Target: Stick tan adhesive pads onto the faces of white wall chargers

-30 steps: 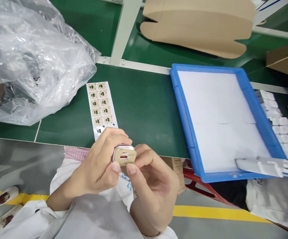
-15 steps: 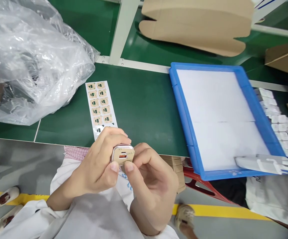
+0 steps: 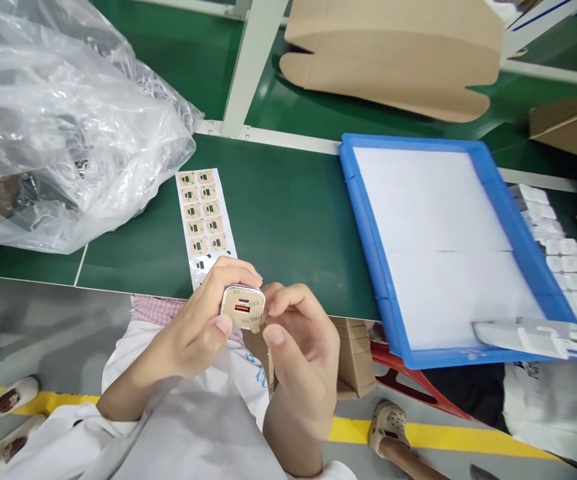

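My left hand (image 3: 196, 333) is closed around a small white USB charger (image 3: 227, 289), its port face turned up toward me. A tan adhesive sticker (image 3: 233, 318) with printed letters covers that face; one slot in it shows an orange USB port, and a smaller slot sits above. At the charger's right edge is my right hand (image 3: 301, 353), thumb and forefinger apart with nothing visible between them. Whether its fingertips touch the charger I cannot tell. Just beyond my left hand, a white sheet of tan stickers (image 3: 207, 219) lies on the green table (image 3: 288, 220).
A blue tray (image 3: 368, 280) lined with white paper stands at the right, a white object (image 3: 523, 337) across its near rim. Several white blocks (image 3: 571, 267) lie beyond it. A clear plastic bag (image 3: 78, 133) bulges at the left; flat cardboard (image 3: 393, 53) lies at the back.
My right thumb has come off the sticker's lower edge, and the right hand has opened slightly. The charger has tipped so its port face shows more fully. The view has shifted slightly.
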`<state>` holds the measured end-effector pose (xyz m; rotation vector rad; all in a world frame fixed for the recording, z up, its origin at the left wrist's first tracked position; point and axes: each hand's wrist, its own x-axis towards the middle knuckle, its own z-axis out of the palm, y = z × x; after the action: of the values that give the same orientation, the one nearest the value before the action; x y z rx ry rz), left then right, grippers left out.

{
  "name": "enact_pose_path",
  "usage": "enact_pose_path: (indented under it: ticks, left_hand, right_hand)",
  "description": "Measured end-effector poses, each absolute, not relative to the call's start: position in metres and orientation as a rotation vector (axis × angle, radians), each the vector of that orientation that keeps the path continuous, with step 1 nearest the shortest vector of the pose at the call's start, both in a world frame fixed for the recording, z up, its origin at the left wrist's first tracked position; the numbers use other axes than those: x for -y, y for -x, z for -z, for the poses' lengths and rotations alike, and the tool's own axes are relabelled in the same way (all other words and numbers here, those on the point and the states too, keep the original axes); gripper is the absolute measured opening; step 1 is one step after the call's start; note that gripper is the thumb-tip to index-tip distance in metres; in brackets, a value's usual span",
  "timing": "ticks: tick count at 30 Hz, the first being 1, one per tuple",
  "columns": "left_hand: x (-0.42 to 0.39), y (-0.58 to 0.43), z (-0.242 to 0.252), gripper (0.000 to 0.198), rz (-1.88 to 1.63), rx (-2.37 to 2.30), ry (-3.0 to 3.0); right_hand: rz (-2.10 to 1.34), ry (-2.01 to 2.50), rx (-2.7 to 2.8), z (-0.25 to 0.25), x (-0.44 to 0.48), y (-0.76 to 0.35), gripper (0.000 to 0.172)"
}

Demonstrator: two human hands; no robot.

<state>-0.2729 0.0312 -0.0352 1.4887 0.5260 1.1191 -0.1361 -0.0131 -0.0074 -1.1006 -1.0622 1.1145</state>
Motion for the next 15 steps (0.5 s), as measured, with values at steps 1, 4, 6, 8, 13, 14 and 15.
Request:
enact_pose_path:
  ticks: [1,4,6,8,13,14,15]
  left_hand:
    - [-0.032,0.272,0.036,0.037,-1.117,-0.520,-1.497]
    - [-0.032,0.268,0.037,0.042,-1.117,-0.503,-1.501]
    - [-0.032,0.266,0.037,0.044,-1.130,-0.502,-1.460]
    - [-0.031,0.264,0.038,0.044,-1.162,-0.507,-1.423]
    - [-0.035,0.264,0.044,0.047,-1.217,-0.541,-1.474]
    - [-0.036,0.264,0.045,0.047,-1.214,-0.544,-1.483]
    - [-0.037,0.265,0.046,0.048,-1.210,-0.546,-1.487]
  right_hand:
    - [-1.049,1.163,1.081,0.007,0.013,0.138,0.023]
    - [-0.858,1.359,1.162,0.005,0.013,0.147,0.043]
    - [-0.772,1.402,1.201,0.004,0.012,0.153,0.043]
    - [-0.708,1.374,1.250,0.005,0.011,0.155,0.034]
    - [-0.676,1.301,1.338,0.015,0.008,0.148,0.023]
    - [-0.676,1.293,1.339,0.016,0.007,0.146,0.023]
    - [-0.675,1.287,1.333,0.016,0.006,0.145,0.024]
